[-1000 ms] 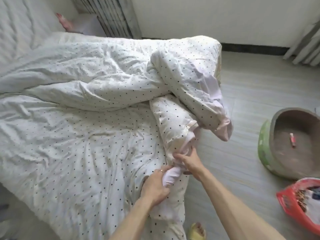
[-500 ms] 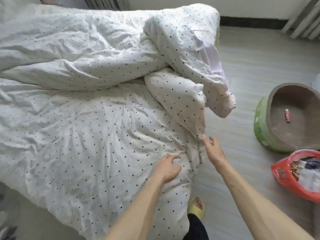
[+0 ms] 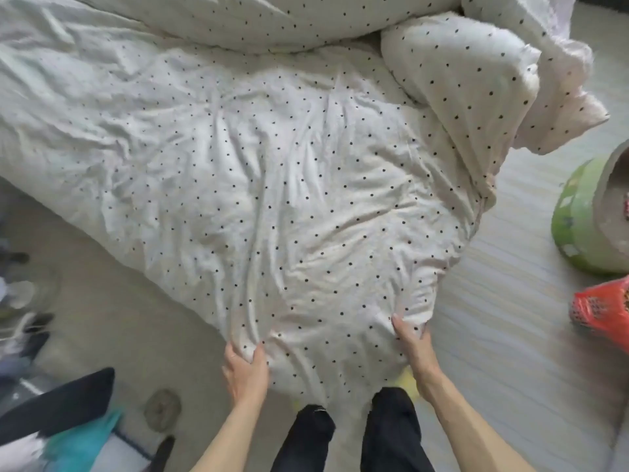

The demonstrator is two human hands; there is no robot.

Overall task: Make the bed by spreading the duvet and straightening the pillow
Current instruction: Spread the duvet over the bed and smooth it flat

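A white duvet with black dots [image 3: 272, 185] lies rumpled over the corner of the bed and hangs down toward my legs. A folded-over bundle of the same duvet [image 3: 476, 80] is bunched at the upper right, one end drooping over the bed's side. My left hand [image 3: 245, 373] pinches the hanging edge at the lower middle. My right hand [image 3: 412, 345] grips the duvet's corner further right. No pillow shows in this view.
A green round pet bed [image 3: 585, 219] and a red mesh bag [image 3: 606, 308] sit on the floor at the right. Dark and teal clutter [image 3: 68, 430] lies on the floor at the lower left. My dark trouser legs [image 3: 391, 430] stand against the bed corner.
My view has dropped and moved closer to the bed corner. Both hands let go of the pink-lined end, slid down, and now grip the duvet's lower hanging edge, spread wider apart.
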